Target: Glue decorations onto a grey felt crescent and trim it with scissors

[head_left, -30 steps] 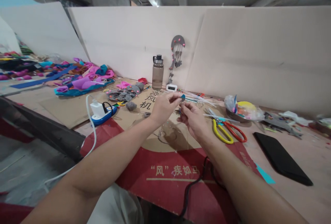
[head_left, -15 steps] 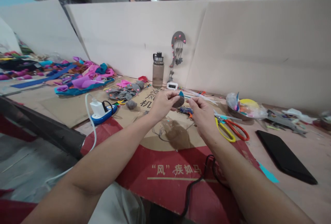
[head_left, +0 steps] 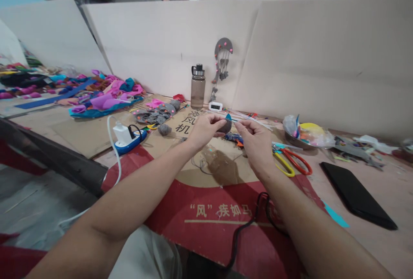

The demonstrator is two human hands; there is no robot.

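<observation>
Over the cardboard sheet (head_left: pixel 222 219), my left hand (head_left: pixel 206 132) pinches a small rounded grey piece (head_left: pixel 227 127) that looks like felt. A teal bit (head_left: pixel 229 117) shows at the top of that piece. Just to its right, my right hand (head_left: pixel 256 141) has thumb and forefinger pressed together; whatever lies between them is too fine to make out. Both hands are raised, and a shadow falls on the cardboard below. Scissors with one yellow and one red handle (head_left: pixel 298 161) lie beside my right wrist.
A water bottle (head_left: pixel 198 87) and small digital clock (head_left: pixel 215 106) stand by the white board. Left are a blue power strip (head_left: pixel 130 143), grey felt pieces (head_left: pixel 155 115) and colourful scraps (head_left: pixel 109 94). Right are a bowl (head_left: pixel 301 141) and black phone (head_left: pixel 358 195). A black cord (head_left: pixel 237 238) crosses the front.
The grey piece has turned and shows less of its face beside my left fingers. My right hand has shifted slightly right. The other things stay put.
</observation>
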